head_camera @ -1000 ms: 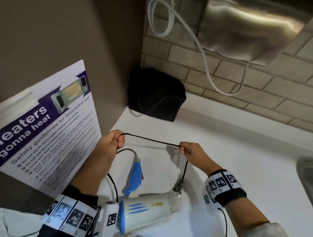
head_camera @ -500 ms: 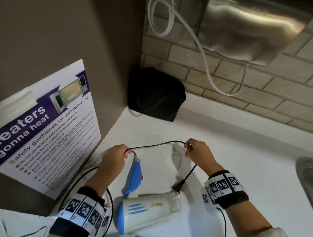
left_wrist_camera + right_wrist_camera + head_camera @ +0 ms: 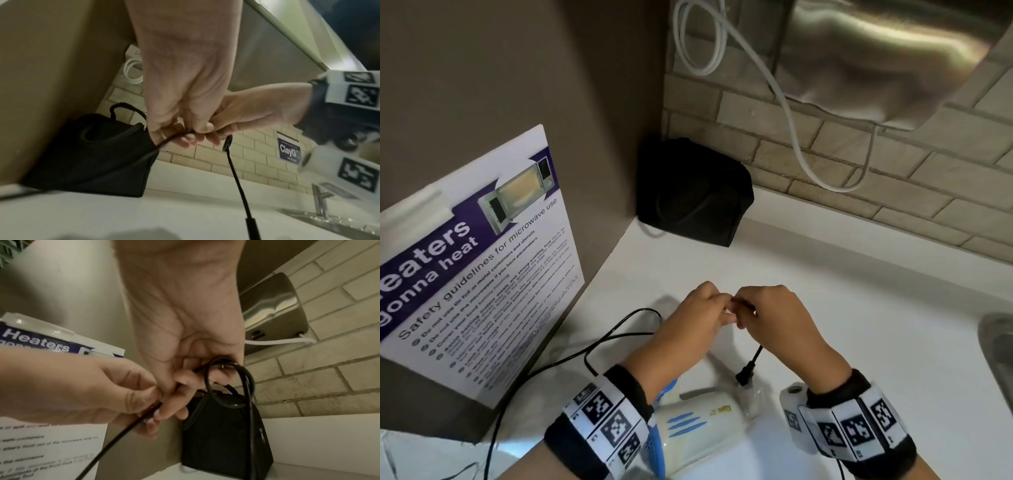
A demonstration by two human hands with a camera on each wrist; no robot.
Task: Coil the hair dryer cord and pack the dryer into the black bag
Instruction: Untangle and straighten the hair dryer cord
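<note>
White counter [image 3: 859,325] | hair dryer [image 3: 702,425] lying flat — nozzle rightward | hands pinching cord [image 3: 616,339]

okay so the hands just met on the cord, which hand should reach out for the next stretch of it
Left, probably. The right hand already holds the small loop of cord, plug end hanging below. The slack trails on the left hand's side, beside the poster.

A cream plastic hair dryer [image 3: 698,425] marked with blue stripes is seen on a white countertop [image 3: 859,308]. A thin black cord [image 3: 228,384] and a black fabric bag [image 3: 691,192] are shown. Black-and-white square-patterned wrist bands [image 3: 602,428] are worn.
</note>
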